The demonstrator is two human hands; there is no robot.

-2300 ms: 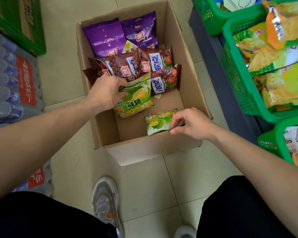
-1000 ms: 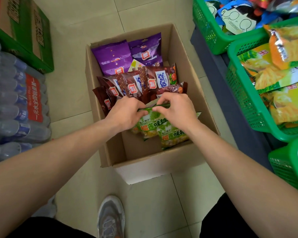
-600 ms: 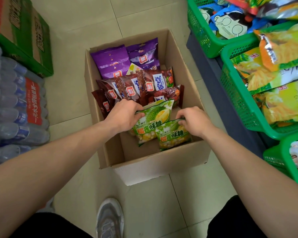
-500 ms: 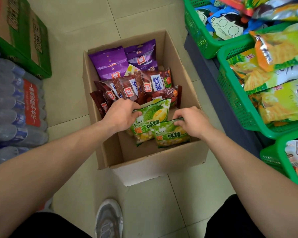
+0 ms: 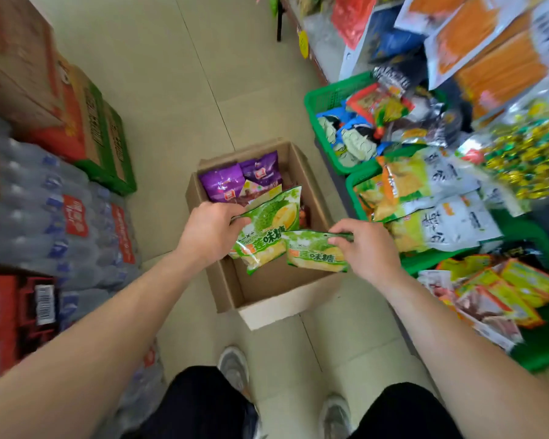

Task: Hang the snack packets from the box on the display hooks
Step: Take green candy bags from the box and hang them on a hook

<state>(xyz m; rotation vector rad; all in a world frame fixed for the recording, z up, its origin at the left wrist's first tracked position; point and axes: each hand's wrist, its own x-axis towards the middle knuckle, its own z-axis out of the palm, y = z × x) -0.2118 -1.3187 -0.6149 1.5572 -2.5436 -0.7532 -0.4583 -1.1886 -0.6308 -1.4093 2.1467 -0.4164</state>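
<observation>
I find open floor [image 5: 184, 77] ahead of the box [image 5: 267, 296], a wide lane running up the aisle; on my left, bottled-water packs [image 5: 45, 217] and stacked cartons [image 5: 89, 131] wall that side; on my right, green baskets [image 5: 330, 96] heaped with goods stand just beside the box, and hanging bags [image 5: 476, 52] crowd the air above them; the box's near half is bare cardboard, its far half packed with purple packets [image 5: 225, 182]; over it my left hand [image 5: 208, 231] and right hand [image 5: 366, 248] each grip a packet, the left green packet [image 5: 267, 226] overlapping the right green packet [image 5: 314, 253], closing the gap between the hands.
</observation>
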